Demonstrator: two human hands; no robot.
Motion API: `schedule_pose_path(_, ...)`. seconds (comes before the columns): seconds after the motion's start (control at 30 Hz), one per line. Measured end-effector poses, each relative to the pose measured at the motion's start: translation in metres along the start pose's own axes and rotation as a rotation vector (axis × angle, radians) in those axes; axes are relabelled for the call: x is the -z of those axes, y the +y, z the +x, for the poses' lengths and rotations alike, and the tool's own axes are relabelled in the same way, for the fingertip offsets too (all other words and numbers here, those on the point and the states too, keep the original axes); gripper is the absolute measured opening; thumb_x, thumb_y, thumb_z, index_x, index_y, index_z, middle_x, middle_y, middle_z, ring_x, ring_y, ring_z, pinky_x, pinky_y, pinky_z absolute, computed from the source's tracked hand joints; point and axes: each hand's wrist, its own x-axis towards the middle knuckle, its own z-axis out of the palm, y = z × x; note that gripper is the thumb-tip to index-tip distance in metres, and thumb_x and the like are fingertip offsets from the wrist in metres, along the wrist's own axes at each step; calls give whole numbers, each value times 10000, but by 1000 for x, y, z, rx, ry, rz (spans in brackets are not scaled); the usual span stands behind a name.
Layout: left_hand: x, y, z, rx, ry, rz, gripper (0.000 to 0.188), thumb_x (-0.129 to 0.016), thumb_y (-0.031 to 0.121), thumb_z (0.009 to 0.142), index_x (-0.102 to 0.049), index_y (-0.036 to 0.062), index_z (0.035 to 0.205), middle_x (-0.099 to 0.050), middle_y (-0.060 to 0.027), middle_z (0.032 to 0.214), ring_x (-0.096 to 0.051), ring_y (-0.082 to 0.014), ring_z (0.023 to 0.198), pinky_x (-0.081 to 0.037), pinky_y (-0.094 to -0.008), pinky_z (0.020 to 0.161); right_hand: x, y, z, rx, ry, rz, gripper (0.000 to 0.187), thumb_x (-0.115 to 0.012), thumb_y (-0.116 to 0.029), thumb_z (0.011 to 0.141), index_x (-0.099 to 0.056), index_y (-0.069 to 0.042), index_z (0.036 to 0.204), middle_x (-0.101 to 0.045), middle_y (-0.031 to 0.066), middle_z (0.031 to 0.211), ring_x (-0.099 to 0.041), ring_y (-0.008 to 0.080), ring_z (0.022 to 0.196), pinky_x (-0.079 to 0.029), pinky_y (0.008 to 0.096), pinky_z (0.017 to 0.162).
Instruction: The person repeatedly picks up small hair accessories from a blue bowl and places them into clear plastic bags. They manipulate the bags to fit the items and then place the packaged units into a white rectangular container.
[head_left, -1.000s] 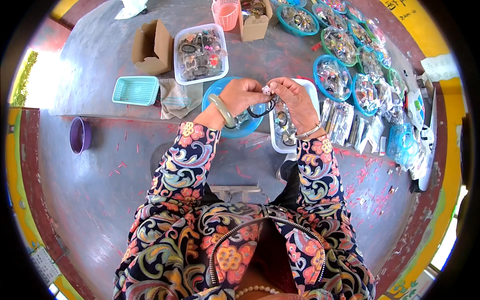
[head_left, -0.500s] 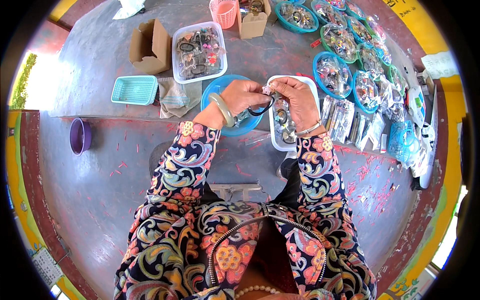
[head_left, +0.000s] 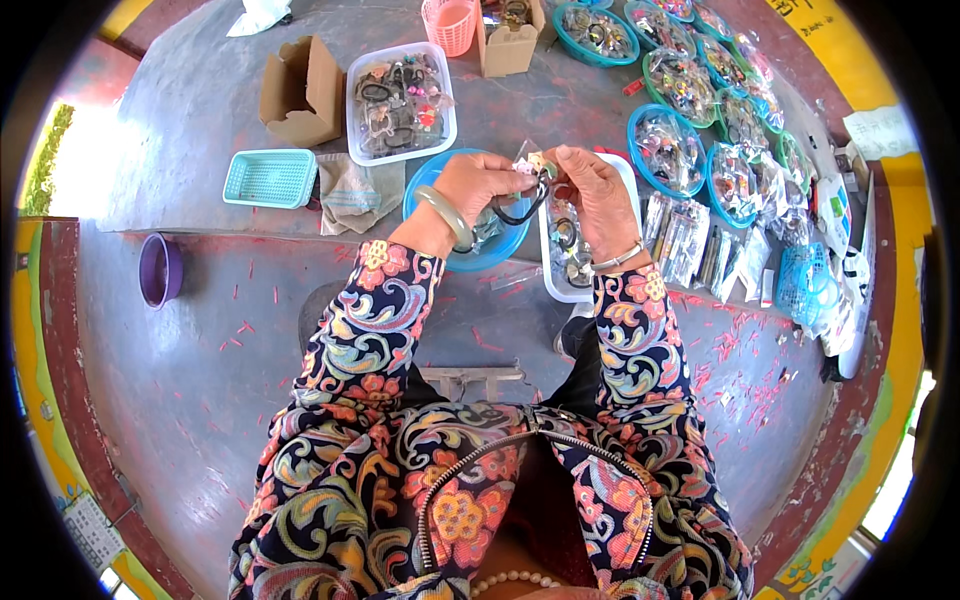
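Over the gap between a round blue basin and a white tray, my two hands meet at a black hair tie with a small pale pink and cream charm. My left hand, a bangle at its wrist, is closed in a pinch on it near the charm. From the other side, the fingertips of my right hand close on the tie just beside the charm. A bit of clear plastic shows above the charm. Clear packets lie in the basin, and dark hair ties fill the white tray.
Farther back stand a white bin of hair ties, a cardboard box, a teal basket and a pink basket. Several round baskets of packets crowd the right. A purple bowl sits lower left.
The charm has turned and shows more openly between my fingers. The fingers of my right hand have lifted and spread a little, and the black loop hangs lower.
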Motion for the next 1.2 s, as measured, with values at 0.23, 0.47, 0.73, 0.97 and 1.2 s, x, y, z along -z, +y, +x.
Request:
schedule_pose_path(0.23, 0, 1, 2, -20, -67, -89, 186, -619, 93, 799, -589, -36, 930, -620, -61, 809, -586, -93, 664, -478, -204, 591, 8, 9, 7, -12, -79, 52, 136, -652, -163, 776, -599, -65, 854, -587, -27, 767, -509, 51, 684, -372, 188, 610)
schedule_pose_path(0.47, 1, -1, 2, -34, -57, -115, 189, -609, 109, 812, -593, -37, 931, -617, -57, 825, -587, -78, 684, -471, -193, 586, 6, 5, 6, 0, -86, 40, 136, -646, -145, 777, -590, -61, 867, -593, -30, 784, -505, 44, 686, -367, 183, 605)
schedule_pose_path(0.73, -4, 9, -6, -81, -32, 456, 184, -631, 141, 794, -624, -32, 853, -625, -46, 749, -581, -76, 642, -452, -197, 541, 3, 1, 4, -82, -132, -80, 96, -640, -132, 780, -607, -66, 842, -602, -31, 768, -498, 38, 650, -347, 163, 576)
schedule_pose_path(0.97, -2, 7, -5, -11, 1, -50, 248, -625, 164, 804, -576, 3, 986, -638, -48, 821, -577, -78, 692, -405, -172, 515, 15, 8, 11, -68, -10, 94, 109, -653, -140, 773, -606, -63, 833, -605, -19, 752, -507, 52, 642, -363, 179, 575)
schedule_pose_path(1.2, 6, 5, -2, 22, -1, -58, 203, -621, 132, 798, -583, 29, 969, -643, -34, 828, -564, -48, 686, -318, -141, 468, 9, 9, 10, 20, 57, 117, 122, -661, -125, 765, -597, -56, 842, -601, -11, 763, -516, 70, 660, -378, 188, 589)
